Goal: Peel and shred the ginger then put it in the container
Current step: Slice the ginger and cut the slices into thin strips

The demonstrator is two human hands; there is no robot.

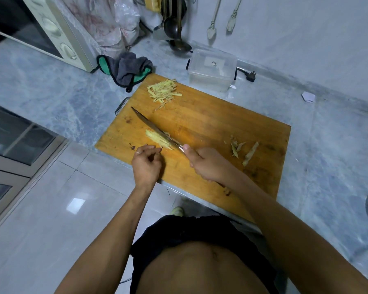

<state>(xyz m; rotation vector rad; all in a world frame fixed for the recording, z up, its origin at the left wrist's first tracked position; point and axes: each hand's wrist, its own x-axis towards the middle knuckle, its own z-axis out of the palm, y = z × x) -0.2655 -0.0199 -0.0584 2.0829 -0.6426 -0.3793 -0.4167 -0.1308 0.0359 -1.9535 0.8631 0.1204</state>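
Cutting board (210, 132), on the tabletop (51, 85): carrying all the ginger.
Shredded pile (164, 91), at the board's 11 o'clock corner: lying finished, judged done.
Ginger slices (157, 140), at the board's 8 o'clock: being cut under the knife (153, 129); only a small stack is showing.
Peelings (242, 150), at 3 o'clock: lying apart, so peeling is judged complete.
Right hand (208, 164): gripping the knife handle, fingers curled round it.
Left hand (147, 164): hovering just beside the slices with fingers loosely curled; whether it is touching them cannot be told.
Container (211, 70), beyond the board at 12 o'clock: looking empty, with its lid seemingly on; transfer is remaining.
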